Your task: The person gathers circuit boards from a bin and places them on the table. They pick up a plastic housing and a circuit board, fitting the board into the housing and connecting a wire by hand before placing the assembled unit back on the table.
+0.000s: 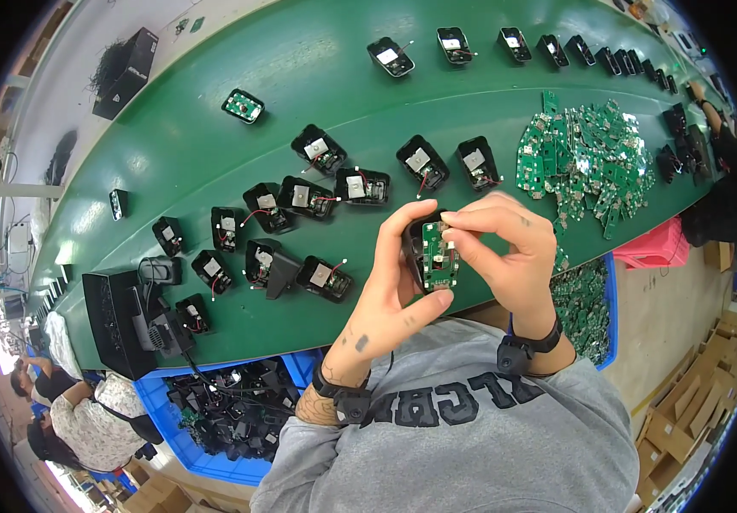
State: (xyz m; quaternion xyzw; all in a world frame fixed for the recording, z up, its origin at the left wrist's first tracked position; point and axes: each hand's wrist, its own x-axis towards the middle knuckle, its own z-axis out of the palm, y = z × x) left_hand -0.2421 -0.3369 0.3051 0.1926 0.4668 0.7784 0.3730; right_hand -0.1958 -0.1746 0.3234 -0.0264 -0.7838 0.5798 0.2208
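Observation:
My left hand is wrapped round a black plastic housing, its thumb at the lower edge of a green circuit board. The board lies upright over the housing's open side; whether it is fully seated I cannot tell. With thumb and forefinger, my right hand pinches at the board's upper right edge. What exactly lies between those fingertips is partly hidden. Close beyond my hands stand open black housings with pale square parts and red wires inside.
A heap of green circuit boards lies to the right on the green table. Blue bins hold black parts at lower left and more boards at right. A black box stands left. Other people are at both sides.

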